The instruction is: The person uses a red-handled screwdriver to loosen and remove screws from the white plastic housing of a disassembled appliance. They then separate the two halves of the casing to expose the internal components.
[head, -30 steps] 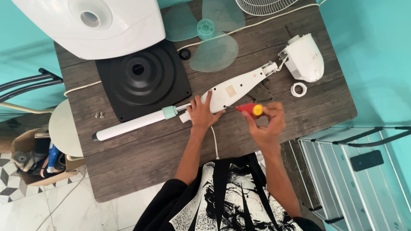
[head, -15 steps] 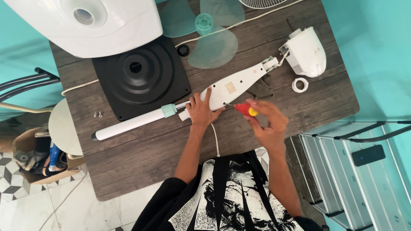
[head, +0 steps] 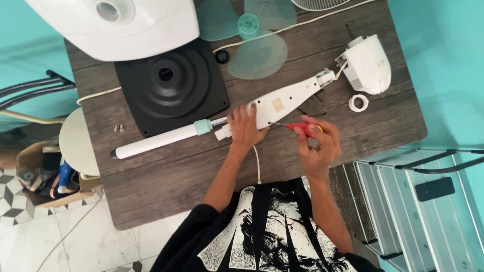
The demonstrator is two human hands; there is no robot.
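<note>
White plastic fan neck (head: 282, 103), stiff and light (I'd guess slippery), lies mid-table under my flat, spread left hand (head: 245, 128) while my right hand (head: 316, 143) grips the red screwdriver (head: 297, 127) against it.

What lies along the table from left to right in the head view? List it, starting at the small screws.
Small screws → white tube → left hand on the white fan neck → right hand with the red screwdriver → white ring → white motor housing.
</note>
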